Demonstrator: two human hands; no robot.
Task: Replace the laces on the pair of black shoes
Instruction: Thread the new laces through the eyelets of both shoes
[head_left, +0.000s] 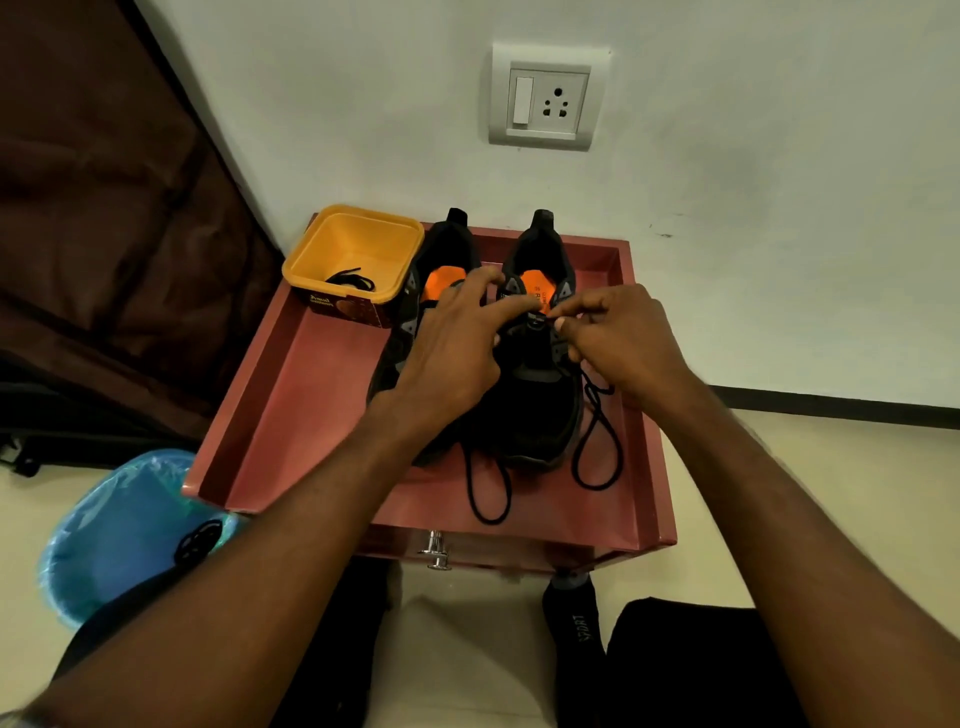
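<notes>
Head view: right hand (618, 338) pinches lace (597, 441); left hand (452, 348) spread on shoes (540, 405), toes toward the person.

Tabletop (322, 395), set against the wall: two shoes side by side, heels toward the wall, left shoe (441, 249) beside right shoe (540, 415). Tub (353, 249) at the rear left corner, just left of the left shoe, with a lace (350, 280) inside. Another lace (597, 447) trails from the right shoe onto the tabletop. Bin (119, 530) on the floor, front left. Wall socket (548, 98) above.
</notes>
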